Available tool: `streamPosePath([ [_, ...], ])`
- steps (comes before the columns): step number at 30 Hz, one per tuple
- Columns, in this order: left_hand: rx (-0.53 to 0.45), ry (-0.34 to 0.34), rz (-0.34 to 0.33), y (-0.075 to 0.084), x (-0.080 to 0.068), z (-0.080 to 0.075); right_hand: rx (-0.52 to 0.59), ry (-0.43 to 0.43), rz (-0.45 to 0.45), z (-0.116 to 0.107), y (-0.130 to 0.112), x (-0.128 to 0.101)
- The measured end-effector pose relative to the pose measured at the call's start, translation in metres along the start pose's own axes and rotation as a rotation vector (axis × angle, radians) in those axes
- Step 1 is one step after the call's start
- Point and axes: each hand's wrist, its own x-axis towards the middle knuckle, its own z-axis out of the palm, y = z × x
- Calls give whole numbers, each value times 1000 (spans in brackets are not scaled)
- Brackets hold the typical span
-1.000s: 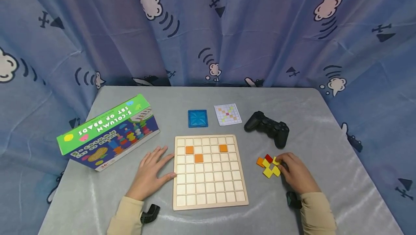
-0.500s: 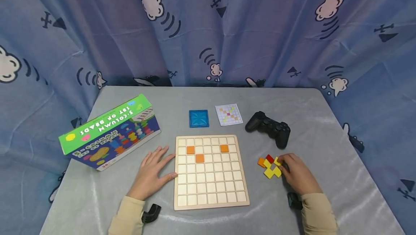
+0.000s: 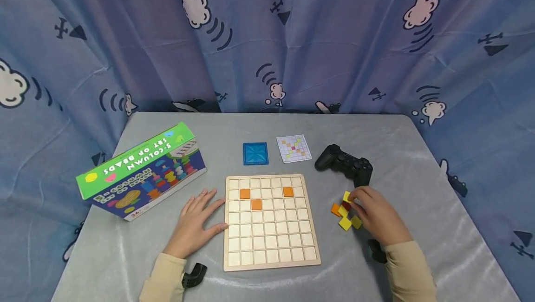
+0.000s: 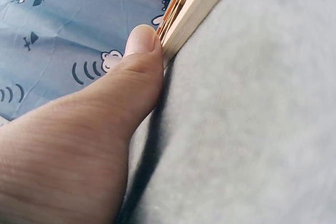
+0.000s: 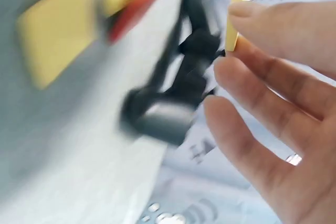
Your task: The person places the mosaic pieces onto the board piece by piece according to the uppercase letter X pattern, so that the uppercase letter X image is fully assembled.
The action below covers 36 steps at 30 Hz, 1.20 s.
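Between thumb and fingers, my right hand (image 3: 378,216) pinches a yellow square tile (image 5: 236,17), lifted over the small pile. Below it lie a red tile (image 5: 134,15), an orange tile (image 3: 336,209) and several yellow tiles (image 3: 344,223). My left hand (image 3: 194,225) lies spread on the table, its thumb (image 4: 142,51) and a fingertip touching the left edge of the wooden grid board (image 3: 313,261). Three orange tiles (image 3: 256,204) sit in squares near the board's far side; the other squares are pale.
Behind the board are a blue square tray (image 3: 255,154) and a card with a coloured grid pattern (image 3: 294,148). A black game controller (image 3: 344,162) lies just beyond the tile pile. At the left stands a green and blue toy box (image 3: 144,172).
My right hand has risen from the pile with a yellow tile and shifted slightly away from me and to the left. The left hand stays on the board's edge.
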Motion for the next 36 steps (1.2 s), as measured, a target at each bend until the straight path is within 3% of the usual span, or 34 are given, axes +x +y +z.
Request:
streamPosePath([
  [11, 1, -4, 7, -1, 0, 3, 35, -54, -112, -2, -34, 42],
  [22, 5, 6, 15, -1, 0, 1, 133, -95, -293, 26, -64, 71],
  [31, 7, 3, 9, 0, 0, 0, 240, -225, -286, 55, -78, 78],
  [36, 2, -2, 5, 0, 0, -1, 252, -252, -274, 63, -82, 79],
])
